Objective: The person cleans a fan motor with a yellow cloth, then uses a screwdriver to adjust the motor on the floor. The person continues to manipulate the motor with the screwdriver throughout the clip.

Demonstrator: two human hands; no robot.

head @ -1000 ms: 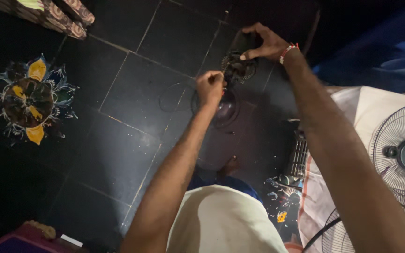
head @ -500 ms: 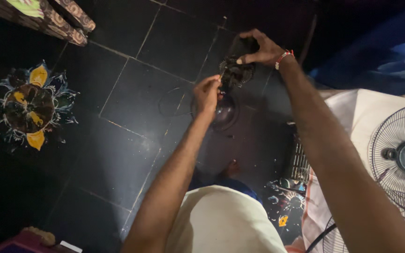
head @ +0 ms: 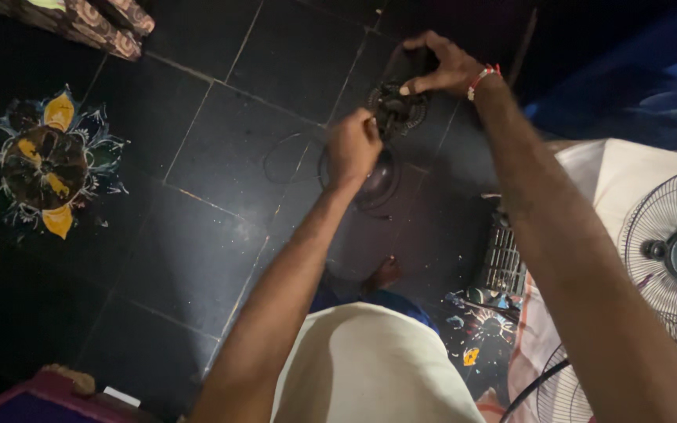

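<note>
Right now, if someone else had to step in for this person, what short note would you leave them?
Left hand: closed in a grip at the edge of the dark round motor part.
Right hand: holds that part from above, fingers curled over its top.
A thin wire loops below it, over the black tiled floor.
A fan guard lies on the white cloth at right.
How far the work on the part has got cannot be told.
</note>
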